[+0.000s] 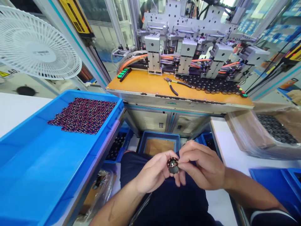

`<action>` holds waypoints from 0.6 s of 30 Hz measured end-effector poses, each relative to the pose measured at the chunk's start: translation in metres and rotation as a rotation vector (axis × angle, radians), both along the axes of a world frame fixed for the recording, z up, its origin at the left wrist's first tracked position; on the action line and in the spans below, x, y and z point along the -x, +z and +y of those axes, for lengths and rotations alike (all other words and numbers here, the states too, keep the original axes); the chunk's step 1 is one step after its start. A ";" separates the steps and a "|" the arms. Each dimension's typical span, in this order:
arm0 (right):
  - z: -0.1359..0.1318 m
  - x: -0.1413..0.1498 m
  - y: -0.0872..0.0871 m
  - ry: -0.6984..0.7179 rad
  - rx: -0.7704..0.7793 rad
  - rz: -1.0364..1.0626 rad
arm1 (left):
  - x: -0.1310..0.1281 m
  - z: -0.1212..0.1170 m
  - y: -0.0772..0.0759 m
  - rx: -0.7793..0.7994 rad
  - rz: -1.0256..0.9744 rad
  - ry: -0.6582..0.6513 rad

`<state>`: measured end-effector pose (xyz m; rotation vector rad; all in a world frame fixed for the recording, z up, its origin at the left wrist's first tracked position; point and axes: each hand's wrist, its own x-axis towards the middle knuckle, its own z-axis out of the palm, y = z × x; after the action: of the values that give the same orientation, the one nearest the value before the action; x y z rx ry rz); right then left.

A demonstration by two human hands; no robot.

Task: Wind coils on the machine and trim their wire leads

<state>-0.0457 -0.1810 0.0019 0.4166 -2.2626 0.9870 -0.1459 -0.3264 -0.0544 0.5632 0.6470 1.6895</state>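
Above my lap, my left hand (156,172) is closed around a small motor stator (173,166) with copper windings at its top rim and a dark ring-shaped body. It sits between the left thumb and fingers, tilted so that its wound end faces up. My right hand (203,164) comes in from the right, thumb and forefinger pinched together at the stator's right rim. Whatever is between those fingertips is too small to make out. Part of the stator's left side is covered by my left fingers.
On the left, a blue tray (47,175) holds many small red-and-dark parts (87,114). Ahead, a machine stands over an orange bench (141,84) with cutting pliers (172,86) and rows of dark stators (211,86). A plastic-lined box (244,135) stands right; a white fan (39,47) upper left.
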 end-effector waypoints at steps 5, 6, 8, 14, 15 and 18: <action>0.002 -0.003 -0.001 -0.089 -0.009 0.001 | -0.001 0.003 -0.004 -0.053 0.071 0.083; 0.002 -0.003 -0.001 -0.125 -0.002 -0.012 | -0.001 0.003 -0.004 -0.068 0.095 0.132; 0.000 -0.003 -0.003 -0.181 0.041 -0.049 | -0.002 0.003 -0.003 -0.089 0.128 0.223; 0.000 0.001 -0.006 -0.181 0.201 -0.059 | 0.000 0.001 -0.002 -0.194 0.135 0.359; 0.001 0.001 -0.005 -0.153 0.209 -0.047 | 0.001 0.003 -0.002 -0.200 0.105 0.366; 0.003 0.001 -0.003 -0.046 0.191 -0.025 | 0.003 0.009 -0.001 -0.115 0.021 0.273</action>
<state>-0.0469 -0.1777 -0.0012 0.2699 -2.1652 1.1767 -0.1493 -0.3178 -0.0556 0.5944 0.6684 1.9889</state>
